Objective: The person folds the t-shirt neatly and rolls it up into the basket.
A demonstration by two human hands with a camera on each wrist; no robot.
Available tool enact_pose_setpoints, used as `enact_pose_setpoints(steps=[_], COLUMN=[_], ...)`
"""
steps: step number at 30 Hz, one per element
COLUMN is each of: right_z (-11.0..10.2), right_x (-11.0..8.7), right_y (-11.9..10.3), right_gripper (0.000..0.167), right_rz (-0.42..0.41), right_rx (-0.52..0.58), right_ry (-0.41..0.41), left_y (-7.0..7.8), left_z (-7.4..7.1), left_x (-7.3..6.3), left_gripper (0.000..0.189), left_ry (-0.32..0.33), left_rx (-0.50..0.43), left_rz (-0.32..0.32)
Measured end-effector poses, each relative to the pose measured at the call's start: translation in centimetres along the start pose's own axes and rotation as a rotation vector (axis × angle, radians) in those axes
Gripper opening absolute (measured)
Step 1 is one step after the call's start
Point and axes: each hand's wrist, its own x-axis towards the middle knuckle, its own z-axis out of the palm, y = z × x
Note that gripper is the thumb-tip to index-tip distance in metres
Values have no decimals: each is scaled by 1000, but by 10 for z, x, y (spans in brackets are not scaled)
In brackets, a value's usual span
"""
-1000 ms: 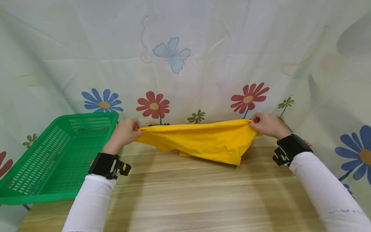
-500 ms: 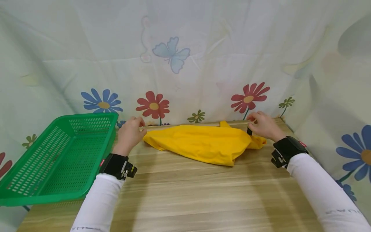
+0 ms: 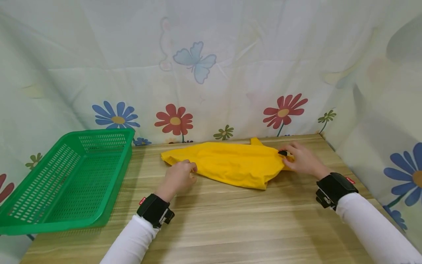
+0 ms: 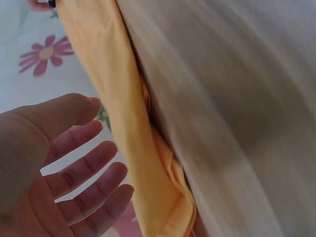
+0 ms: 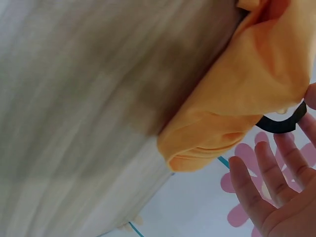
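Observation:
A crumpled yellow cloth (image 3: 227, 165) with folded layers lies across the far part of the table, a narrow flap sticking up at its back. From its right end juts a small black strip (image 3: 282, 153), which looks like a label and shows as a curved band (image 5: 280, 123) in the right wrist view. My right hand (image 3: 304, 161) is at that end, thumb and forefinger on either side of the strip, the other fingers loosely extended. In front of the cloth's left part, my left hand (image 3: 178, 178) holds nothing, its fingers (image 4: 101, 182) relaxed and spread.
A green plastic basket (image 3: 113, 190) with slotted sides stands at the left of the wooden table (image 3: 230, 223). A white curtain (image 3: 138, 47) printed with flowers and a butterfly hangs behind the table and along both sides.
Both hands have let go of the cloth's raised far edge, and it has sunk onto the table. My left hand has come nearer and to the right; my right hand has dropped slightly toward the strip.

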Motion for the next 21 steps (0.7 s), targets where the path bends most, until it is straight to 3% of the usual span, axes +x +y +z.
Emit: enact_pose_setpoints(steps=[9,16,21], right_z=[16,32,36], right_x=[-8,-12,-13], right_y=[3,-1,-11], right_gripper=[42,33,28], right_rz=[-32,-94,-92], right_rx=[33,44,50], right_ry=[-40,-84,-131], left_y=[26,28,27], left_z=[22,36,42], left_x=[10,26,35], left_gripper=[32,34,24], left_ry=[11,-31,-57], left_rx=[32,95,161], left_rz=[119,98,71])
